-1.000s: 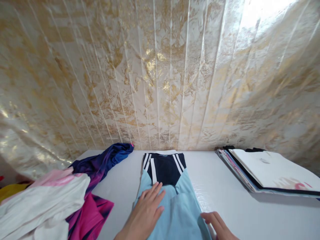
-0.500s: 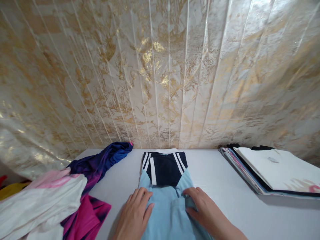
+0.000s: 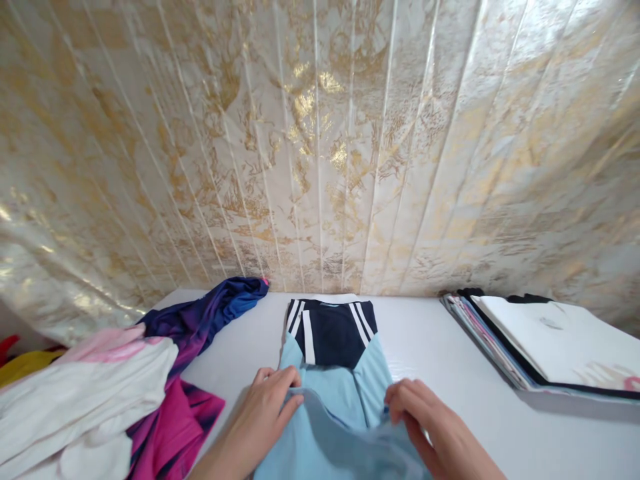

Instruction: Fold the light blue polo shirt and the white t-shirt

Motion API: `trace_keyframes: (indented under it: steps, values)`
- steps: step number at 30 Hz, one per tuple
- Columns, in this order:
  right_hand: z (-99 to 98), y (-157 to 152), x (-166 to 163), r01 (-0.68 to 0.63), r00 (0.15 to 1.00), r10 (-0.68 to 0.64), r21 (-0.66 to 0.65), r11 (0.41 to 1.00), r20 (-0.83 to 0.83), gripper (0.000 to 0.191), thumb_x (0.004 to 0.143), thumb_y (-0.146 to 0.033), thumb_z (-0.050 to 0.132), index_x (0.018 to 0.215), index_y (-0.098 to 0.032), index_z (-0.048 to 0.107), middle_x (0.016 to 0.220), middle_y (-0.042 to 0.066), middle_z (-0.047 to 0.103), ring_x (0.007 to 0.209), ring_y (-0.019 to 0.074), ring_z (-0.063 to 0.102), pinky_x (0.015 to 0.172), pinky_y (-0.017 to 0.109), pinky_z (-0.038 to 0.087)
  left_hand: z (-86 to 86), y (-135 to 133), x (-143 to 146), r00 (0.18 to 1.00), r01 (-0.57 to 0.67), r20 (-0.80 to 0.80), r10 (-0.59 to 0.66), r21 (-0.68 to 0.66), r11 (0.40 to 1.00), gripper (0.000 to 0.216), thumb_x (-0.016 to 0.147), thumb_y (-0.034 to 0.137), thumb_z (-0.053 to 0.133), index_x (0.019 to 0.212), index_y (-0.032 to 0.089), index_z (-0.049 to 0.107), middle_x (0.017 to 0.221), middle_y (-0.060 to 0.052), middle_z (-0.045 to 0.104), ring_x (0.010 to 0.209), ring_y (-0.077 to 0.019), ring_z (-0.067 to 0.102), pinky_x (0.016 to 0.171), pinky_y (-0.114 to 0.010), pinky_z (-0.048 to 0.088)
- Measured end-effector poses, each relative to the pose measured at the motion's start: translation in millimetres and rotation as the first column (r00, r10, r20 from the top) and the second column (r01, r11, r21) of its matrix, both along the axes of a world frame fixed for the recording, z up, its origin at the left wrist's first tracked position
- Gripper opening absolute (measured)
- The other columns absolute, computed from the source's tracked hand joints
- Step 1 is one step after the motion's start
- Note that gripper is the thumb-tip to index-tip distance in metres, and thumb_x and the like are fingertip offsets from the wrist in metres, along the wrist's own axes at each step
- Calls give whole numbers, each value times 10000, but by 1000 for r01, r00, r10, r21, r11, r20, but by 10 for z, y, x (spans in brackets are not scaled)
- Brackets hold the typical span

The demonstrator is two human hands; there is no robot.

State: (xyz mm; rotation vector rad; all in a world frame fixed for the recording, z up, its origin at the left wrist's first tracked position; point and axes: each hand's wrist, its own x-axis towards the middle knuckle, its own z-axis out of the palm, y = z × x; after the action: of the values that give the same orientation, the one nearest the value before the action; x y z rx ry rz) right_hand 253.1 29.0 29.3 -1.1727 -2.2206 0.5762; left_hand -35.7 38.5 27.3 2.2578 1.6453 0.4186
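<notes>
A light blue shirt with a navy, white-striped top lies lengthwise on the white table, its collar end toward the wall. My left hand pinches the shirt's near hem at the left side. My right hand grips the same hem at the right. Both hands hold the near part of the fabric raised off the table, arched over the lower half of the shirt.
An unfolded heap of clothes lies at the left: a white and pink garment, a magenta piece and a dark blue one. A stack of folded clothes sits at the right. A gold-patterned wall closes the back.
Both hands lay flat on the shirt before. Now they have closed on its near hem and lifted it up and toward the collar end.
</notes>
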Motion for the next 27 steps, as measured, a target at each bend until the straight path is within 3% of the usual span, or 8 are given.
trace_keyframes:
  steps: [4,6,9,14,16,22,27]
  values:
    - [-124,242,70,163,971,-181,123,979,153,371,710,-3,359,869,-238,598,994,83,665,925,233,639,772,384,541,-8,69,63,999,-4,-32,6,68,998,120,907,146,478,936,230,558,980,-1,651,943,-198,583,845,-334,395]
    - [-323,199,68,143,965,-182,200,969,189,434,740,-25,385,1021,-246,631,1185,100,645,1092,262,616,856,424,539,-35,73,51,999,-3,-45,9,111,994,183,901,110,456,980,232,568,1014,-15,658,964,-198,594,853,-339,397]
    - [-677,5,24,115,966,-177,303,946,186,482,849,-138,434,1308,-245,536,1436,98,498,1312,283,474,989,446,490,-97,58,-12,997,-35,-68,45,142,989,222,908,99,428,1006,234,573,1026,-25,672,943,-198,616,836,-337,414]
    - [-1066,-231,-139,7,948,-117,351,937,295,586,865,-437,587,1411,-260,470,1454,84,468,1296,317,486,978,393,506,-192,38,-72,991,-79,-94,92,136,988,251,914,112,394,1022,233,586,1028,-37,671,930,-206,635,807,-334,458]
    - [-1112,-260,-200,-25,937,-107,370,929,332,647,859,-484,601,1447,-289,415,1454,69,458,1281,310,501,976,384,508,-241,-5,-81,990,-114,-63,126,177,978,302,918,136,380,1148,228,553,1124,-64,639,981,-216,633,827,-350,483]
    - [-1059,-250,-75,125,938,-239,397,909,251,680,851,-485,609,1468,-336,363,1471,63,448,1301,344,475,950,462,516,-522,-390,-183,985,-171,62,160,283,944,524,931,236,406,1440,281,289,1374,-103,490,1162,-231,600,885,-330,539]
    - [-844,-73,264,346,927,-369,230,909,62,518,877,-395,530,1371,-249,474,1419,136,505,1243,324,532,942,484,511,-737,-635,-196,983,-186,66,174,325,927,744,883,172,445,1513,321,79,1470,-119,406,1193,-249,588,858,-310,564]
